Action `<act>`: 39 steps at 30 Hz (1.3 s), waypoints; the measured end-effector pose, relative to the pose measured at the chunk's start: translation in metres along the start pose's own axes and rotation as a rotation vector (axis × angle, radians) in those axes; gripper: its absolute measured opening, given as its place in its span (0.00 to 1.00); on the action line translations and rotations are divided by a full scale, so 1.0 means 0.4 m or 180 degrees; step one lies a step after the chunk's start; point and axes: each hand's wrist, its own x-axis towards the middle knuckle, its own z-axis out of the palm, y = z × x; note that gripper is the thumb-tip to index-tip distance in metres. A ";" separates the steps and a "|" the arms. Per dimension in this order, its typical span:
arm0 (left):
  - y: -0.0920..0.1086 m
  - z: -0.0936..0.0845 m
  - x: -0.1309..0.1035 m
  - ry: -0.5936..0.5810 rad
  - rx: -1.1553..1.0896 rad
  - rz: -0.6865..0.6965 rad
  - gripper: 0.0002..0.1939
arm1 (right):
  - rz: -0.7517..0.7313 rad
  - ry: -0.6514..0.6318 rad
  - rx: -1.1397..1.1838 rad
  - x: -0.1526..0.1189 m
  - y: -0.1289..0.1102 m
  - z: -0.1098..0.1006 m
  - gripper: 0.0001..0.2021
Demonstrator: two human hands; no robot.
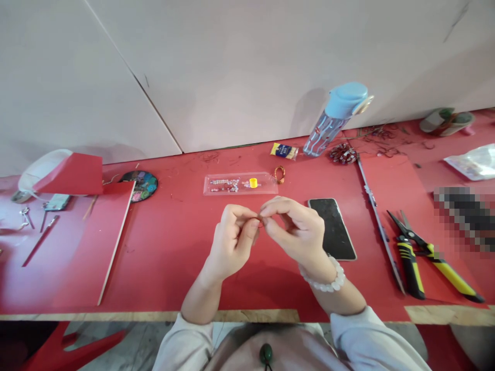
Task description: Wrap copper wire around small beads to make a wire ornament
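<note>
My left hand (233, 238) and my right hand (296, 226) meet above the red table, thumb and forefinger pinched in each. Between the fingertips shows a bit of a thin reddish-brown strand (260, 222); most of it is hidden, and its kind is unclear. Just beyond them lies a clear plastic tray (242, 176) holding small beads (225, 185) and a yellow cap (253, 183). A coil of orange-brown cord (279, 174) rests by the tray's right end. A dark phone (333, 229) lies beside my right hand, which wears a white bead bracelet (328, 285) at the wrist.
Behind the tray are a small yellow-and-blue packet (284, 151) and a blue-lidded bottle (335, 121). Yellow-and-black shears (419, 252) lie at right, near a long thin strip (379, 216). A red board (96, 242) and a patterned round disc (145, 185) are at left.
</note>
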 end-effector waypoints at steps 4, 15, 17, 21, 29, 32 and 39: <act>-0.002 0.003 -0.001 -0.0056 0.0008 -0.0052 0.09 | 0.0412 -0.0136 0.0119 0.010 -0.004 -0.013 0.08; -0.016 0.001 -0.002 -0.0200 0.0024 -0.0249 0.12 | 0.1686 0.0190 0.1237 0.023 -0.026 0.002 0.04; -0.019 0.000 -0.003 -0.0155 0.0057 -0.0227 0.11 | 0.1782 0.0219 0.1471 0.024 -0.015 0.006 0.07; -0.023 -0.002 -0.003 -0.0073 0.0145 -0.0196 0.11 | 0.1934 0.0084 0.1878 0.021 0.021 0.007 0.13; -0.018 0.003 0.004 0.0163 0.0281 -0.0192 0.12 | 0.1885 -0.0044 0.1859 0.000 0.040 -0.001 0.07; -0.018 0.003 0.005 0.0222 0.0269 -0.0147 0.12 | 0.1614 -0.0142 0.1734 -0.001 0.035 -0.007 0.04; -0.028 -0.008 0.003 0.0245 0.0414 -0.0116 0.11 | 0.1012 -0.0268 0.0752 0.014 0.024 -0.010 0.05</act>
